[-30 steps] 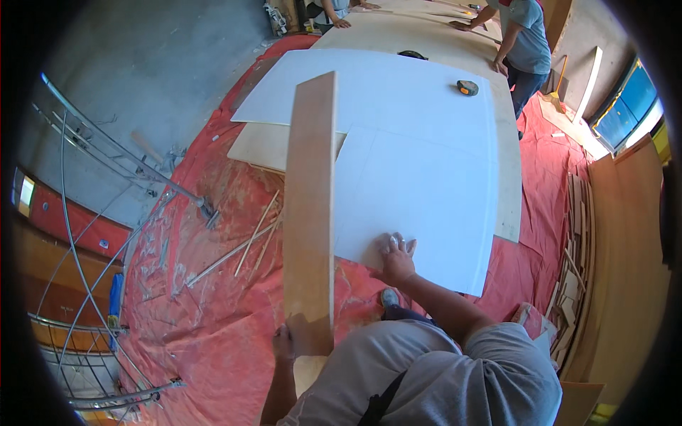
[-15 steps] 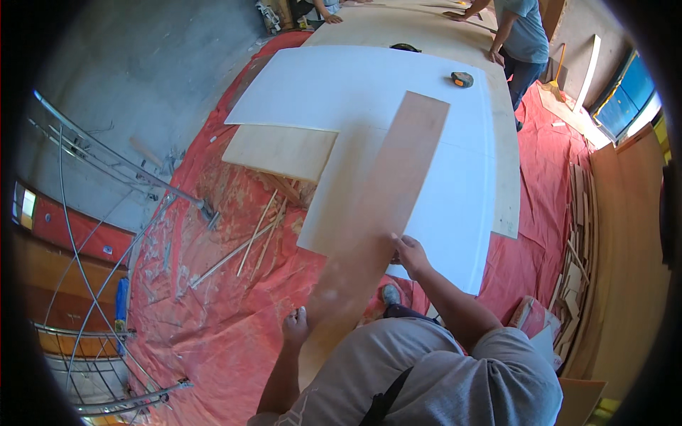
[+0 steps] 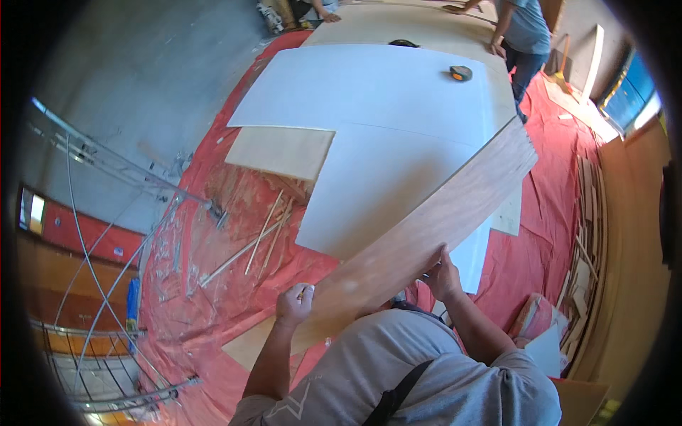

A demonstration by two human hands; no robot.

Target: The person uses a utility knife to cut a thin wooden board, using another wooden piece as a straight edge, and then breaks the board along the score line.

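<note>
A long, narrow plywood board (image 3: 433, 216) slants across my front, raised over the near part of a big white sheet (image 3: 320, 89). My left hand (image 3: 294, 305) is closed on its edge near the lower left end. Farther along, my right hand (image 3: 443, 277) grips the near edge, thumb on the upper face and the other fingers partly hidden beneath. The board's far end reaches past the white sheet's right edge. On the sheet's far right lies a tape measure (image 3: 460, 73), dark with an orange patch.
Bare plywood (image 3: 280, 151) shows at the sheet's left notch. Red ground cloth (image 3: 234, 284) carries thin wood strips (image 3: 263, 234). A metal frame (image 3: 106, 170) stands left; stacked offcuts (image 3: 575, 284) lie right. One person (image 3: 524, 32) leans on the table's far right; another's hand (image 3: 330, 16) rests far left.
The board has swung clockwise, its far end moving right and nearer, and has tilted. My right hand has moved right with it; my left has risen slightly. Both keep their hold.
</note>
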